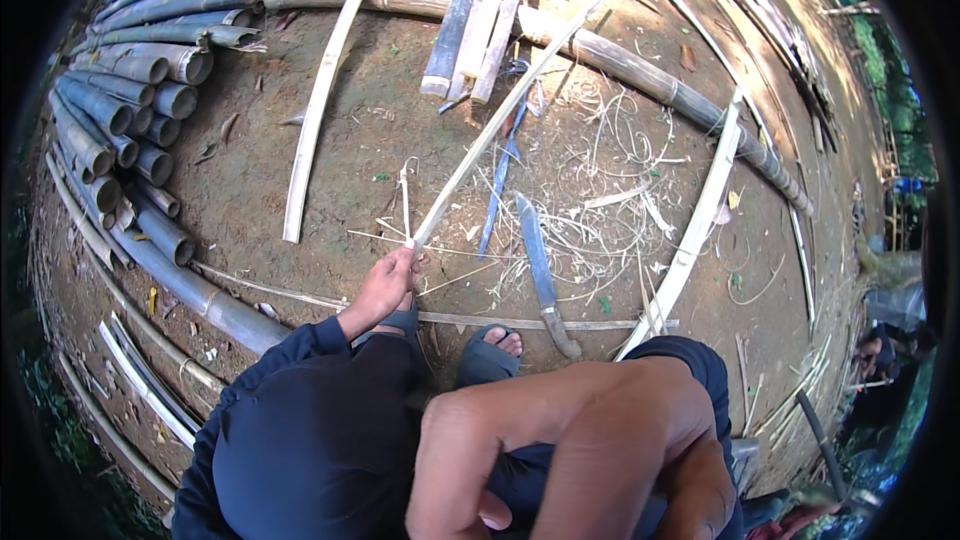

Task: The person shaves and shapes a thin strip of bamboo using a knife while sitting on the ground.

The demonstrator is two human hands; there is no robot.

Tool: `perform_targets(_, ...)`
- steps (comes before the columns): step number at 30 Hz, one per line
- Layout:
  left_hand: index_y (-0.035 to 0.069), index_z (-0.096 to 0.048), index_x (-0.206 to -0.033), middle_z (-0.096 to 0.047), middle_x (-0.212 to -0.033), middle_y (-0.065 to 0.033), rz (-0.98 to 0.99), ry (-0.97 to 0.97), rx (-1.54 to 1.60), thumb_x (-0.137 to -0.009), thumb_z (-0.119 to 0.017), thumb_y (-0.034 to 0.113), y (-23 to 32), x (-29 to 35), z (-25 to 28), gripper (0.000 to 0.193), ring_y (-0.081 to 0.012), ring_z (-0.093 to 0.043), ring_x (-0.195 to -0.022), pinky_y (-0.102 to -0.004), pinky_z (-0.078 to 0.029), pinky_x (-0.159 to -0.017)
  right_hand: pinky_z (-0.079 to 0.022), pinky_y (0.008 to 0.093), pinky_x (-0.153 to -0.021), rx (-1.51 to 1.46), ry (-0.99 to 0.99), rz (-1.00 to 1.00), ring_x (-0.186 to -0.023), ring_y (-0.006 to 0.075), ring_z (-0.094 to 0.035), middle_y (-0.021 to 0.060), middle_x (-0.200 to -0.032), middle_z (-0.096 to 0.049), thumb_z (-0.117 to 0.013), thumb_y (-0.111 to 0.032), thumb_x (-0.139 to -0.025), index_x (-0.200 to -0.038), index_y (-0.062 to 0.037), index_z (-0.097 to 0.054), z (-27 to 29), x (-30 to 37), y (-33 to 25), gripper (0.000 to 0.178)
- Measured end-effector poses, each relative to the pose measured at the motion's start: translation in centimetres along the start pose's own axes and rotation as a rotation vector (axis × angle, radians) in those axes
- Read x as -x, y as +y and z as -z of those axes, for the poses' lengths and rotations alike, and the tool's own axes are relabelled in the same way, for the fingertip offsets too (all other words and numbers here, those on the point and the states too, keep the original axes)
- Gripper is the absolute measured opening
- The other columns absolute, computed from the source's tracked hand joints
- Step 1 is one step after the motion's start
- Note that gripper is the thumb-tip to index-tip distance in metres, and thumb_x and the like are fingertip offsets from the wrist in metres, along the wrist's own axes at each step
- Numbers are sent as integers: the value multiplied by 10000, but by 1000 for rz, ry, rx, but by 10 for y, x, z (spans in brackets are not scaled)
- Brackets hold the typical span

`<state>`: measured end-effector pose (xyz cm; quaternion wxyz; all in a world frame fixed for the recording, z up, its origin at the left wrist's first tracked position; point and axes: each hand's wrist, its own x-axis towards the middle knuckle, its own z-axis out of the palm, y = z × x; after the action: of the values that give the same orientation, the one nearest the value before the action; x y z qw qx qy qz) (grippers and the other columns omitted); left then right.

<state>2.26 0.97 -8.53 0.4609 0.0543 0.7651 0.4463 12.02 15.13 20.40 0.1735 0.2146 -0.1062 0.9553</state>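
Note:
My left hand (383, 290), at the end of a dark sleeve, is closed around the near end of a long pale bamboo strip (500, 125). The strip slants up and to the right, over the bamboo pole behind. Thin slivers (405, 195) stick out close to my fingers. A long knife (538, 265) with a curved handle lies on the ground to the right of the strip, among curled bamboo shavings (610, 230). Bare limbs and dark clothing fill the lower middle; I cannot make out my right hand there.
Bamboo poles (140, 90) are stacked at the left. A jointed bamboo pole (640, 65) crosses the far ground, with split pieces (480, 20) resting over it. Other pale strips lie left (325, 90) and right (700, 220). A sandalled foot (490, 352) stands by the knife.

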Motion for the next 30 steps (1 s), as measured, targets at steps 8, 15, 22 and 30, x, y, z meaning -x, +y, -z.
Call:
perform_targets(8,26,-565,-913,-529,-638,-66,-111,115,-216,-1025,-433,472,-8,3,6,478,-165,-501,-591,-328,-409,-569,-463,328,-594,196,-293,238,-802,255,-563,174,-819,-597,-607,-254,-926,-925,155,-590,20,-15,8,410)
perform_targets(15,26,-497,-937,-602,-629,-105,34,-11,-178,-985,-579,363,36,15,6,350,-205,-603,-478,-352,-449,-460,-442,315,-729,439,-342,-193,-846,222,-543,131,-900,-575,-531,-237,-978,-952,57,-574,42,-26,-48,299)
perform_targets(22,60,-459,-1027,-546,-603,-32,150,-364,75,-1032,-497,346,34,7,-2,289,-125,-557,-431,-265,-424,-395,-479,289,-768,1344,1137,-565,-896,167,-593,107,-972,-580,-438,-307,-1041,-1191,-38,-501,244,59,-78,314)
perform_targets(30,67,-438,-1192,-640,-827,-96,-11,-814,-43,-1062,-389,381,31,14,-39,344,-196,-676,-754,-334,-539,-687,-492,340,-525,700,1292,-368,-601,170,-571,68,-735,-548,-417,-401,-1041,-1079,-48,-506,277,93,-20,366)
